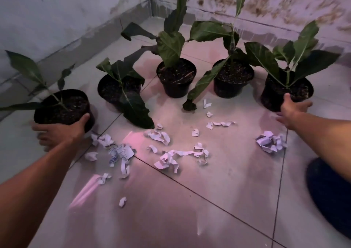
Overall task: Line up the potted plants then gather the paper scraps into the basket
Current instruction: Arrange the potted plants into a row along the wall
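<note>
Several black pots with leafy green plants stand in a curved row on the tiled floor. My left hand (60, 131) grips the near side of the leftmost pot (62, 108), thumb on its rim. My right hand (292, 110) holds the front of the rightmost pot (284, 91), thumb on the rim. Between them stand three more pots: one at left centre (114, 90), one in the middle (175, 78), one at right centre (232, 78). White paper scraps (171, 156) lie scattered on the floor in front of the pots, with a crumpled wad (270, 141) at the right. No basket is in view.
Stained walls meet in a corner (150, 2) behind the plants, with a grey skirting along the floor. A dark clothed knee (330, 194) sits at the right edge. Long drooping leaves (136, 109) hang over the floor between the pots.
</note>
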